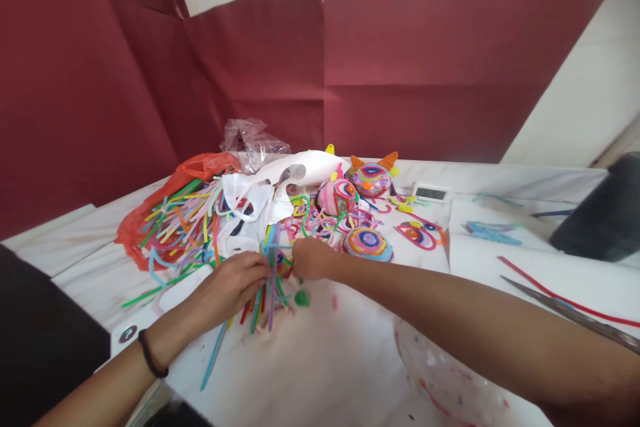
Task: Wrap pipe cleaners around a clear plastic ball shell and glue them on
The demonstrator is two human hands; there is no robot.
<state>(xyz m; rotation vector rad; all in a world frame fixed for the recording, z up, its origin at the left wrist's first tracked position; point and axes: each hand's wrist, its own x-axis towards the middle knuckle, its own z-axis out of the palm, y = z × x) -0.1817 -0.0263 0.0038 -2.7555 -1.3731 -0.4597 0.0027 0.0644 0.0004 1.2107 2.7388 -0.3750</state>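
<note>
My left hand point(240, 280) lies over a loose bunch of pipe cleaners point(273, 280) in many colours, its bent fingertips closed at the upright purple and green ones. To the right of the bunch, my right hand point(313, 258) is curled closed with its knuckles up; its fingertips are hidden, so what it pinches cannot be made out. Just beyond it sit a striped round disc point(367, 244) and a pink striped ball figure point(337, 196). A small green tuft point(301, 298) rests on the white paper below the hands.
An orange-red bag point(133, 240) spills more pipe cleaners at the left. Behind are white cut-out paper point(310, 167) and an eared figure point(371, 177). Scissors point(565, 310) lie at right, near a small digital display point(431, 193). A white phone-like object point(125, 333) is under my left arm.
</note>
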